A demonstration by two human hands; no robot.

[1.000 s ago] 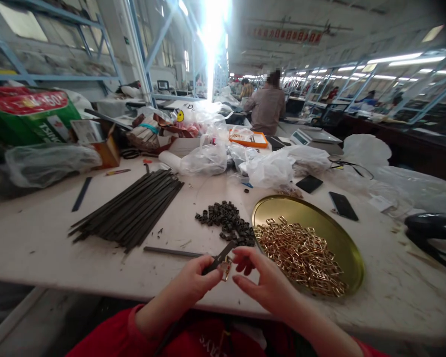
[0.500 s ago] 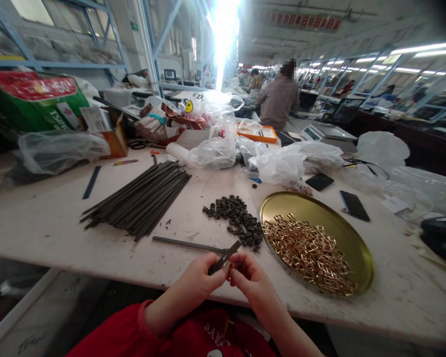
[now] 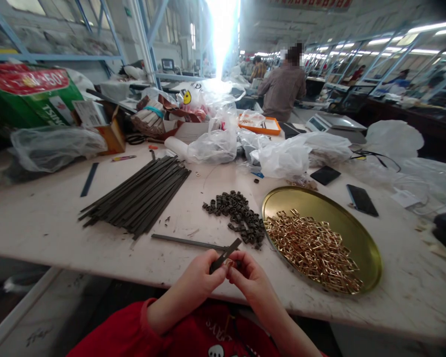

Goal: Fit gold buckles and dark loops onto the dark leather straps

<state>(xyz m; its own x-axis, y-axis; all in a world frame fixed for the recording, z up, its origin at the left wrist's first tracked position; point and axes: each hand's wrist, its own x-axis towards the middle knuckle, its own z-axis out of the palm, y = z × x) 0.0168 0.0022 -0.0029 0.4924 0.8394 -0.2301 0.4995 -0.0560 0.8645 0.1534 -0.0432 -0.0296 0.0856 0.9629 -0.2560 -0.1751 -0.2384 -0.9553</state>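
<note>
White table (image 3: 115, 258) under everything. Gold tray (image 3: 364, 243) with buckles, right of both hands. Dark strip (image 3: 226, 254) slants up from left hand (image 3: 204, 272), pinched between thumb and fingers. Right hand (image 3: 247, 277) pinches at the small gold buckle (image 3: 229, 264), which sits between both hands' fingertips, beside the strip.

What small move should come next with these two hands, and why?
I'd probably steady the dark strip with the left hand and turn the gold buckle slightly with the right hand. Fingers hide most of the buckle, so whether the strip passes through it can't be told.
</note>
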